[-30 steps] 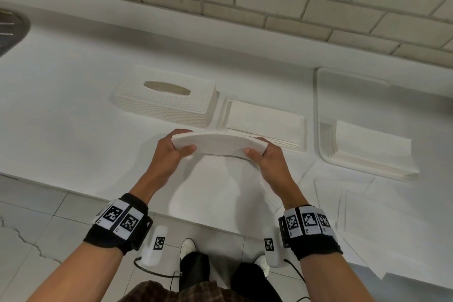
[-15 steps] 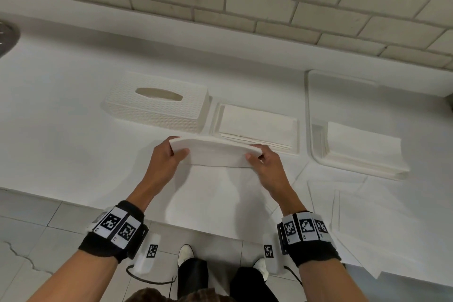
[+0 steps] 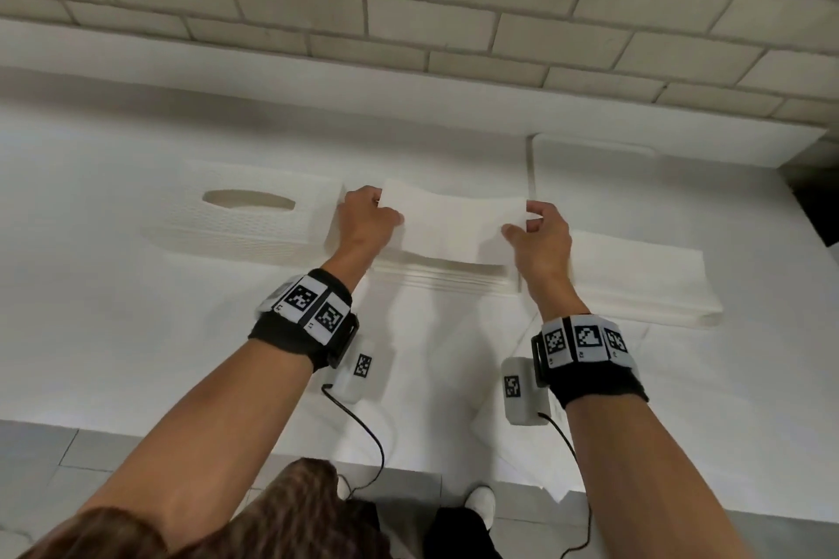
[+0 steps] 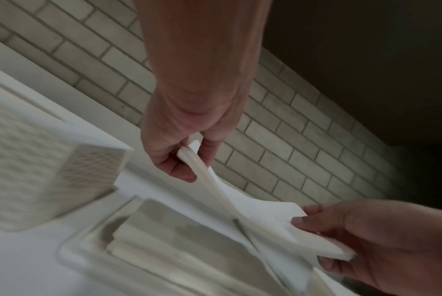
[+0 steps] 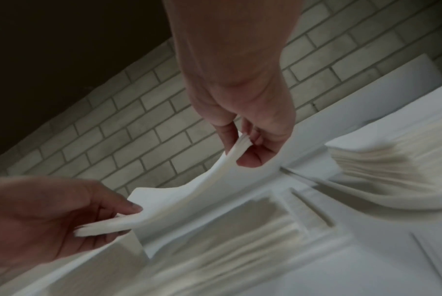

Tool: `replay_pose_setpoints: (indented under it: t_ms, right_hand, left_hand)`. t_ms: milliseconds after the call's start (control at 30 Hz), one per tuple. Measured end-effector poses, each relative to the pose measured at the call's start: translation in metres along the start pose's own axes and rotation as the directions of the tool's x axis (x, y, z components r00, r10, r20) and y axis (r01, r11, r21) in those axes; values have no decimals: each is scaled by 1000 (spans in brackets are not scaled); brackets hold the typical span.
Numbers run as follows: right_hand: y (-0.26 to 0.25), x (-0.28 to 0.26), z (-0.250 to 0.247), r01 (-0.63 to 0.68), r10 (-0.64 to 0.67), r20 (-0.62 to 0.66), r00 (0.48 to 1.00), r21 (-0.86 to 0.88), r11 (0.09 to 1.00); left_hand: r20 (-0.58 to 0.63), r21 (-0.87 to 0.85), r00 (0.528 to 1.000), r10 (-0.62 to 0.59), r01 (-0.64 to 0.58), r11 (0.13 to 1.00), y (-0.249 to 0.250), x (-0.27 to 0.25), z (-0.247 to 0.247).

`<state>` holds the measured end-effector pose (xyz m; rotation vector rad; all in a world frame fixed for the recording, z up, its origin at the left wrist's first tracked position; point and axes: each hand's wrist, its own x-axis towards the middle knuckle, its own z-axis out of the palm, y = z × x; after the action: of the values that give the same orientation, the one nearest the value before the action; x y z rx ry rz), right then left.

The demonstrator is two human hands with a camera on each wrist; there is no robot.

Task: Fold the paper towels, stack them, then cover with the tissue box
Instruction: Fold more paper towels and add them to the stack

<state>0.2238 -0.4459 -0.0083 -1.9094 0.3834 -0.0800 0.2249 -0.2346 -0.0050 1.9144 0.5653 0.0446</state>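
Starting at the left end of the table, the tissue box (image 3: 247,218) sits slot-up, standing beside the stack rather than over it. Just right of it comes the left hand (image 3: 365,220), thumb on top and fingers (image 4: 207,149) curled beneath, pinching the left short end of the folded paper towel (image 3: 454,225). The towel's long axis runs left to right, parallel to the table's far edge, sagging a little in the middle. Directly underneath lies the stack of folded towels (image 3: 447,275) in its shallow tray (image 4: 70,258), long axis the same way, so the drop is straight down with no turn needed, I'd say. The right hand (image 3: 540,236) mirrors the left, pinching the right short end between thumb and fingers (image 5: 226,134). Both hands look equally near the stack, 1 at each end. Further right, the pile of unfolded towels (image 3: 644,281) waits toward the table's right edge. Against 1 second ago: the towel was then held low near the table's front edge, bowed upward between the 2 hands; now it has travelled toward the far edge and hangs over the stack, still off it, with the grips unchanged.
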Motion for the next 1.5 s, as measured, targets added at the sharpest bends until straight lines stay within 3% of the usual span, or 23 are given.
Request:
replay_pose_setpoints:
  t_ms: [200, 367, 500, 600, 700, 800, 867, 1033, 1067, 1133, 1233, 1300, 1433, 1500]
  right_hand:
    - [27, 10, 18, -70, 71, 4, 997, -133, 989]
    - [42, 12, 25, -56, 67, 26, 997, -299, 953]
    - [48, 5, 22, 32, -23, 29, 999, -349, 937]
    - [46, -11, 3, 121, -120, 27, 992, -347, 930]
    - [50, -38, -20, 142, -42, 213, 976, -479, 866]
    - [60, -68, -23, 222, 103, 380, 919, -717, 661]
    - [65, -78, -17, 280, 103, 399, 911, -783, 555]
    - [61, -81, -12, 310, 141, 434, 890, -802, 510]
    - [60, -83, -12, 330, 127, 454, 882, -788, 520]
    - [54, -88, -12, 339, 40, 463, 886, -703, 626]
    - [40, -99, -13, 296, -126, 394, 910, -407, 864]
    - [27, -108, -15, 233, -161, 356, 920, -171, 957]
    - [6, -117, -22, 112, -171, 335, 927, 188, 976]
    - [1, -116, -27, 54, -142, 334, 932, 257, 965]
  left_hand:
    - [-10, 85, 999, -47, 47, 995, -22, 12, 18]
    - [-7, 217, 1000, 21, -19, 976, -38, 14, 25]
    - [-49, 354, 993, 103, -79, 932, -43, 9, 26]
    - [-64, 260, 981, 183, -161, 952, -40, 0, 18]
    - [-91, 96, 963, 254, -245, 965, -40, -18, 3]
    - [-83, -46, 975, 206, -211, 976, -45, -36, -7]
    - [-65, -89, 982, 177, -182, 979, -48, -47, -9]
    - [15, -110, 983, 180, -178, 978, -57, -71, -9]
    - [26, -111, 984, 179, -175, 978, -60, -76, -9]
    - [43, -123, 985, 170, -163, 979, -64, -85, -11]
    - [97, -206, 984, 152, -130, 970, -63, -103, -14]
    - [197, -337, 967, 164, -90, 937, -60, -116, -16]
    - [465, -448, 851, 245, -12, 894, -49, -134, -13]
    - [458, -364, 860, 224, -48, 930, -42, -137, -5]
